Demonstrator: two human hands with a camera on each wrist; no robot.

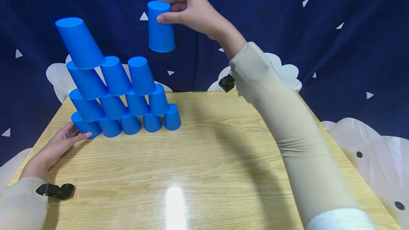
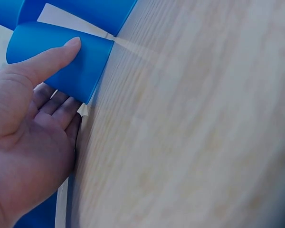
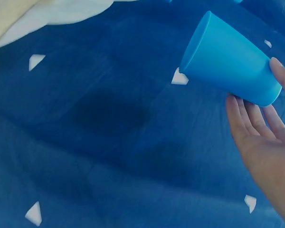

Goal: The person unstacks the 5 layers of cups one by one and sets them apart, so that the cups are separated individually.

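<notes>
At the far left, a sleeved arm with a black wrist device (image 1: pixel 55 190) leads to the left hand (image 1: pixel 61 144). Its grip is partly closed, thumb on the near side of the leftmost bottom cup (image 1: pixel 87 126), fingers around the far side; that cup stands on the wooden tabletop (image 1: pixel 204 159). Above and rightward rises a stack of plain blue inverted cups: five in the bottom row, four in the next (image 1: pixel 112 105), three in the third (image 1: pixel 115 76), and a single top cup (image 1: pixel 80 43) at the left.

Further right, clear of the stack and higher than the third row's right end, the raised cup (image 1: pixel 161 36) hangs mouth down. The right hand (image 1: pixel 193 11) has it near the narrow end, its grip narrowed to the cup's width, thumb opposite fingers. The right sleeve (image 1: pixel 287 116) bears small dark marks near the cuff, too small to read. Behind is a dark blue curtain (image 1: pixel 351 63) with white triangles and cloud shapes.
</notes>
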